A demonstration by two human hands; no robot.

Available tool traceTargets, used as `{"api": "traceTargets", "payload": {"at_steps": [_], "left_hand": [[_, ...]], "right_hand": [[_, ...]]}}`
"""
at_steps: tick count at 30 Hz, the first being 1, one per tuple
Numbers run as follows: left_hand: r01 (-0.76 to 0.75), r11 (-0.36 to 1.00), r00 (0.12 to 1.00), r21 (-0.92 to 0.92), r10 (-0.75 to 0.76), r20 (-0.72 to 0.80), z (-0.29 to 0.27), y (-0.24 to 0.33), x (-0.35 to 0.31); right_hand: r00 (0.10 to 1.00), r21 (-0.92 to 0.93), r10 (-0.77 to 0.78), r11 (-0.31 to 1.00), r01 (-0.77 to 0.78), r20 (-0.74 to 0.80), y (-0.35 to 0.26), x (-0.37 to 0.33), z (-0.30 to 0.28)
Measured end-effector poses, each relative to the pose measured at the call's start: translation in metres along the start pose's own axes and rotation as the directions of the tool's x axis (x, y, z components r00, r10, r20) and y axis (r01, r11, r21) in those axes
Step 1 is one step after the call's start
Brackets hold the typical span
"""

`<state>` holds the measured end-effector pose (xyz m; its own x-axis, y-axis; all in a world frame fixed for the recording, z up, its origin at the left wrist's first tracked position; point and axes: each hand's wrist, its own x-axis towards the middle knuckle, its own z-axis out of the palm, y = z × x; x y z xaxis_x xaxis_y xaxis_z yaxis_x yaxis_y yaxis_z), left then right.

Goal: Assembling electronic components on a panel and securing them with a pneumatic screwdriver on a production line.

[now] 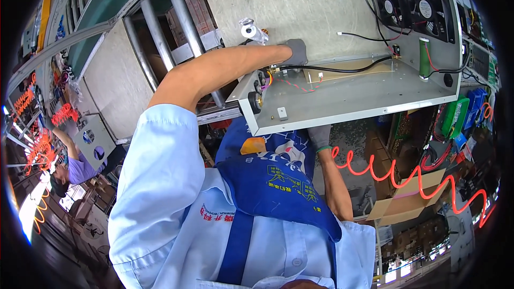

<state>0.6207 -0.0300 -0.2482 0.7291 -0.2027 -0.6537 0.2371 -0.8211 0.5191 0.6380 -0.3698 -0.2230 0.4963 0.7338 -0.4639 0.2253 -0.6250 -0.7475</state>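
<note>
The left hand (293, 52), in a grey glove, reaches into the open grey metal chassis (348, 99) with its grip closed on a black cable (342, 68) near the near-left corner, and it would do well to guide that cable flat along the floor, away from the red wires. The right hand (320, 136), also gloved, sits under the chassis's front edge; its grip is hidden, so I cannot tell its state. The chassis is a shallow box with two black fans (415, 8) on its far wall.
</note>
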Motion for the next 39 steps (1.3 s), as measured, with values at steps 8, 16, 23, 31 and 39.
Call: {"api": "traceTargets", "payload": {"at_steps": [8,16,23,31,39], "left_hand": [[0.083,0.995,0.997,-0.059,-0.083,-0.005,0.008,-0.004,0.010],[-0.004,1.000,0.999,0.002,0.004,0.046,0.015,-0.014,0.013],[0.021,0.999,0.998,0.039,-0.024,0.064,-0.002,0.002,0.002],[-0.098,0.988,0.995,0.118,0.097,0.016,0.013,-0.009,0.009],[-0.163,0.986,0.980,0.031,0.165,-0.109,0.042,-0.027,0.025]], "right_hand": [[0.999,-0.115,-0.051,0.992,0.052,0.008,0.013,0.001,0.005],[1.000,-0.069,-0.017,0.997,0.019,0.020,0.008,0.003,-0.003],[0.999,-0.131,-0.031,0.991,0.035,0.033,0.008,0.002,0.005],[0.999,-0.107,-0.028,0.994,0.030,0.017,0.015,-0.004,0.014],[0.997,-0.084,0.054,0.995,-0.050,0.047,0.011,-0.014,0.044]]}}
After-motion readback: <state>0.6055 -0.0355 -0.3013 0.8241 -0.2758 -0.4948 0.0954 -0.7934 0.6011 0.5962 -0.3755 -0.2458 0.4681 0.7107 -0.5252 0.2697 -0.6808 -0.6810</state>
